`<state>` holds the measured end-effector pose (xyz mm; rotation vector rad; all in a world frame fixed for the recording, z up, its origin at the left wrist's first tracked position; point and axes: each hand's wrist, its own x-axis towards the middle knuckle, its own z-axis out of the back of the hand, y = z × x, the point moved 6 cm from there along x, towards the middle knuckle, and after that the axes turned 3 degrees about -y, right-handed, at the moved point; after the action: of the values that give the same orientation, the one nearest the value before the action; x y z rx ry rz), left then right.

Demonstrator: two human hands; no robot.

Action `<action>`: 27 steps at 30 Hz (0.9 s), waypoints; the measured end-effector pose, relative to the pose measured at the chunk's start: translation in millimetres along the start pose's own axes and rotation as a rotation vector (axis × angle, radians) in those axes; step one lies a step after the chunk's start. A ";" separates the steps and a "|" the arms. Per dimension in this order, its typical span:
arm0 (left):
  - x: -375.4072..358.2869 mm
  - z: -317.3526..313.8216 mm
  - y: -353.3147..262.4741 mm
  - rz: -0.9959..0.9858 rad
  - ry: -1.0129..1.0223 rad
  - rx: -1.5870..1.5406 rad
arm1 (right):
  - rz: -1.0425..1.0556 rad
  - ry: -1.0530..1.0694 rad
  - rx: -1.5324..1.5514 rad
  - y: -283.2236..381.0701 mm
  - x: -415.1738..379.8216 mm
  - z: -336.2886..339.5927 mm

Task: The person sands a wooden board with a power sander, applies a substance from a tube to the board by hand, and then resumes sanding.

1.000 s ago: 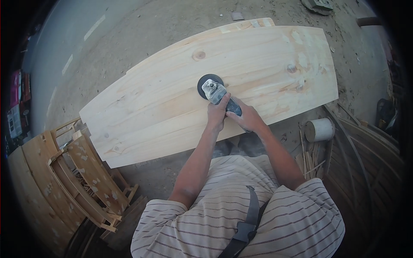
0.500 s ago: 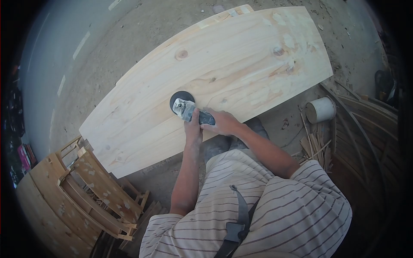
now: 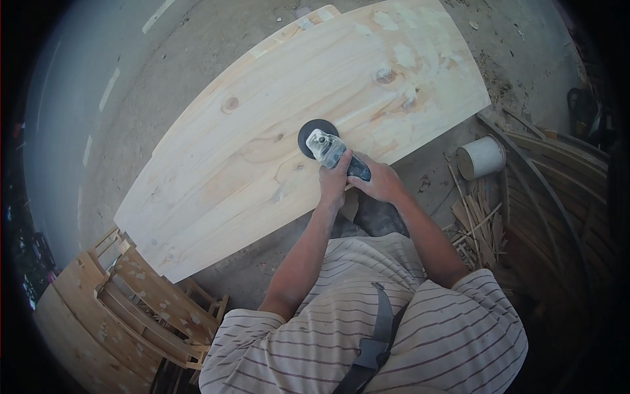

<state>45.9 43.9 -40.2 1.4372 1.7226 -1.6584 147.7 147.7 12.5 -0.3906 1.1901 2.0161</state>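
Note:
A dusty power sander point(image 3: 330, 150) with a round dark disc rests on a large pale wooden panel point(image 3: 223, 151) with curved long edges. My left hand point(image 3: 334, 178) grips the front part of the sander's body, its thumb along the top. Around the dark rear end of the tool my right hand point(image 3: 382, 180) is closed. Both hands are close together near the panel's lower edge. Knots and pale filler patches mark the panel, mostly at its right end.
Wooden furniture frames point(image 3: 131, 308) stand at lower left. To the right are a white bucket point(image 3: 482, 157) lying on its side, a pile of wood scraps point(image 3: 482, 226) and curved wooden parts point(image 3: 558, 177). A paved road point(image 3: 65, 125) runs along the left.
The sander and both hands have moved right and slightly up across the panel. The whole view has shifted a little, with the panel's right end now further left.

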 end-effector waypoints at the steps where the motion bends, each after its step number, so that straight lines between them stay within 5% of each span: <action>1: 0.1 -19.1 3.7 -0.005 -0.010 0.034 | -0.007 -0.041 0.003 -13.4 -2.7 14.3; 17: 29.6 -189.6 28.2 0.015 0.195 0.326 | -0.210 -0.308 0.328 -121.7 -25.1 115.9; 22: 19.3 -146.5 16.9 -0.050 0.144 0.368 | -0.110 -0.221 0.365 -103.4 -14.1 80.0; 27: -5.8 -31.3 15.7 -0.071 -0.062 0.124 | 0.043 -0.041 0.259 -43.9 -10.6 16.1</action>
<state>73.1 66.3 -35.9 1.3773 1.6812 -1.8570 188.7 169.1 0.0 -0.1959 1.4227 1.8651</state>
